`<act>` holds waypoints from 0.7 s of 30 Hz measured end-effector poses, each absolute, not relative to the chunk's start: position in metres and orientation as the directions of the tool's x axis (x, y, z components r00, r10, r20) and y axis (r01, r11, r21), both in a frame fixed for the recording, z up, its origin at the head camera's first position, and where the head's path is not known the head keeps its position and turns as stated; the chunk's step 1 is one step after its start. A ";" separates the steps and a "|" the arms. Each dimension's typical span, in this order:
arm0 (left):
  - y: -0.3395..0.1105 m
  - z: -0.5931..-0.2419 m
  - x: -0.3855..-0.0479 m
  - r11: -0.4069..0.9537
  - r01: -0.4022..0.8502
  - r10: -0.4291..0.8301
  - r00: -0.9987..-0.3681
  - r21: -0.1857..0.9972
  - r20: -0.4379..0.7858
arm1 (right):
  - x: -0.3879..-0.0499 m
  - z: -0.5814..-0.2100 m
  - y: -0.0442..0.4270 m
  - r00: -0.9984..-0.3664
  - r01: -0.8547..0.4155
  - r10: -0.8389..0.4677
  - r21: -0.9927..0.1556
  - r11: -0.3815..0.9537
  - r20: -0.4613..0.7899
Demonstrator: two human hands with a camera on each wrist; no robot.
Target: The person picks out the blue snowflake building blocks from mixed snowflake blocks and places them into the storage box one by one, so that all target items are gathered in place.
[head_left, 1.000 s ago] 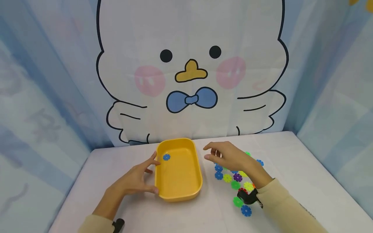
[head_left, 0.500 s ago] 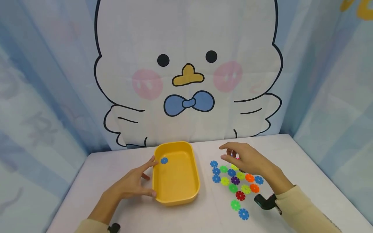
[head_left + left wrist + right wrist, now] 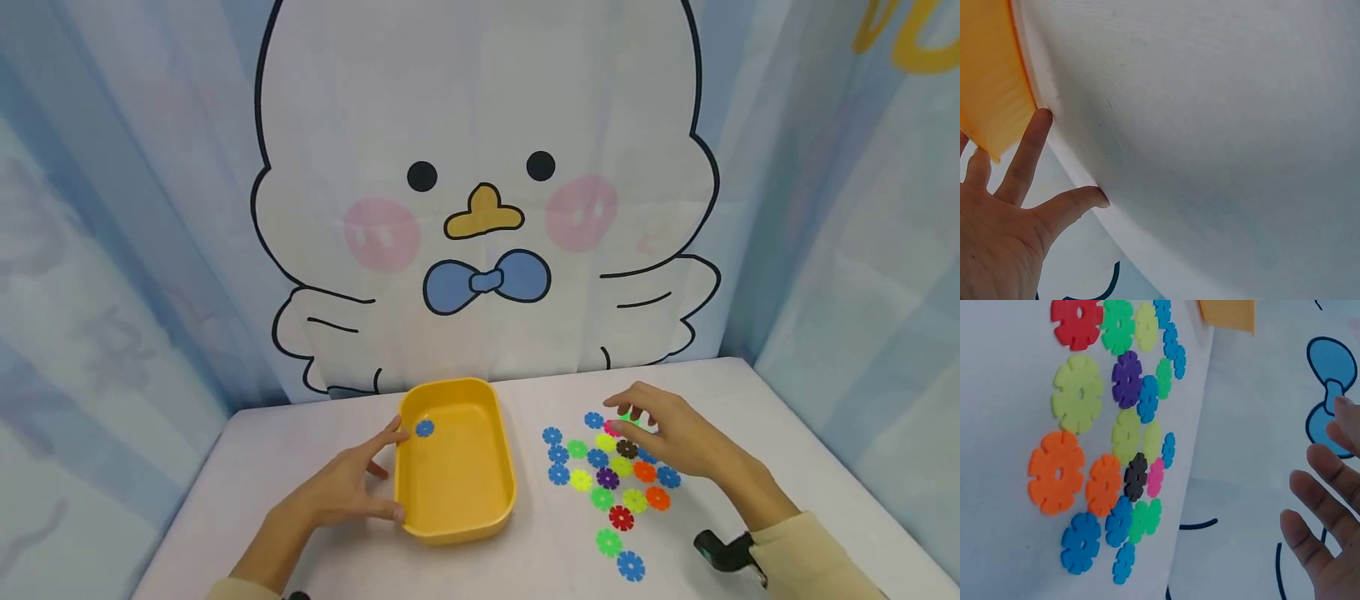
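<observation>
A yellow plastic tray [image 3: 459,492] lies on the white table, with one blue snowflake-shaped disc [image 3: 424,428] in its far left part. Along the tray's left side my left hand [image 3: 337,490] has its fingers spread, fingertips and thumb at the rim. My right hand [image 3: 678,429] hovers over the far right of a group of flat notched plastic discs, holding nothing that I can see. In the right wrist view its loosely bent fingers [image 3: 1313,540] are apart from the discs. Among them are a red disc [image 3: 621,517], a purple disc [image 3: 607,477] and a black disc [image 3: 627,448].
The white tabletop [image 3: 540,550] reaches back to a curtain [image 3: 487,333] printed with a cartoon bird. More curtains hang on both sides. A blue disc [image 3: 631,566] lies nearest the front edge of the group. A black device [image 3: 723,552] sits at my right wrist.
My right hand has moved right, from beside the tray to above the far right discs, uncovering more of them. My left hand stays at the tray. The head view has tilted up slightly.
</observation>
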State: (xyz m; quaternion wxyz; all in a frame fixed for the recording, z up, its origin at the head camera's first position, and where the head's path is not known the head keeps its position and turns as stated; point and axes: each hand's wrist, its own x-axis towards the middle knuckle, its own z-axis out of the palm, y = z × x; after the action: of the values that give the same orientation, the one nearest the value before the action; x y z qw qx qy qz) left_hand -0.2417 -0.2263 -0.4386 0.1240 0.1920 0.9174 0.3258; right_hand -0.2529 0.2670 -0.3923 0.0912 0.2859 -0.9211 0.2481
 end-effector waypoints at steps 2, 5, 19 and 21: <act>-0.227 -0.440 -0.241 0.720 0.278 0.430 -0.898 0.636 -0.094 | -0.252 -0.397 0.272 -0.817 -0.574 -0.474 -0.397 0.716 0.328; -0.227 -0.441 -0.241 0.730 0.271 0.419 -0.903 0.627 -0.098 | -0.250 -0.403 0.280 -0.821 -0.567 -0.454 -0.397 0.722 0.347; -0.225 -0.441 -0.242 0.742 0.223 0.385 -0.914 0.632 -0.130 | -0.233 -0.426 0.317 -0.874 -0.478 -0.366 -0.421 0.771 0.320; -0.224 -0.441 -0.241 0.743 0.223 0.387 -0.912 0.631 -0.134 | -0.231 -0.430 0.321 -0.880 -0.468 -0.361 -0.438 0.768 0.307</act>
State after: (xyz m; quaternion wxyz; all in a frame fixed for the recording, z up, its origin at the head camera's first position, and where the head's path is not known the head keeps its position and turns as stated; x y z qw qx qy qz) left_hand -0.2411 -0.2244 -0.4406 0.1292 0.1649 0.9245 0.3184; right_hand -0.2308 0.3207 -0.4301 0.1029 0.2218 -0.9345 0.2587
